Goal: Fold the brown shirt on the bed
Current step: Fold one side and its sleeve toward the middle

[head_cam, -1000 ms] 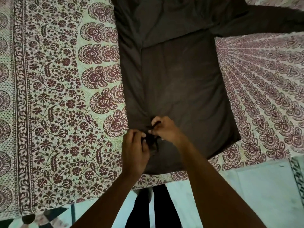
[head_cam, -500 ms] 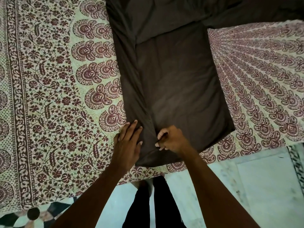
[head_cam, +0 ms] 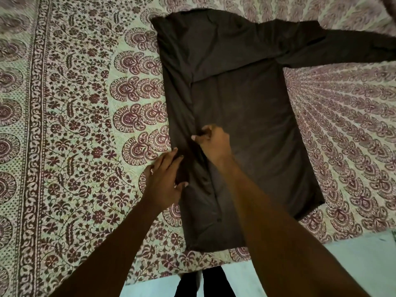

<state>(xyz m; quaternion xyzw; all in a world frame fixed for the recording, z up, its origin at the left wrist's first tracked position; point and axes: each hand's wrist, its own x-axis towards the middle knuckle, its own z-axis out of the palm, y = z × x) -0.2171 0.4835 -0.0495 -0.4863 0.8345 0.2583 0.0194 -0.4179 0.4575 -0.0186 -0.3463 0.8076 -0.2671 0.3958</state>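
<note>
The brown shirt point(head_cam: 242, 116) lies flat on the bed, collar end far from me, hem near the bed's front edge. Its left side is folded inward as a long strip; its right sleeve point(head_cam: 342, 50) stretches out to the far right. My right hand point(head_cam: 212, 144) is closed, pinching the inner edge of the folded strip about halfway up the shirt. Lower down, my left hand point(head_cam: 165, 179) lies flat with fingers spread on the strip's outer edge, pressing it onto the bed.
A patterned maroon-and-cream bedspread point(head_cam: 70, 129) covers the bed. Its front edge point(head_cam: 214, 266) runs along the bottom, with pale floor point(head_cam: 353, 256) beyond and my dark-trousered legs point(head_cam: 203, 284) below.
Both hands have moved from the hem up along the folded left strip. The right hand is higher up the fold edge; the left hand went from gripping cloth to pressing flat.
</note>
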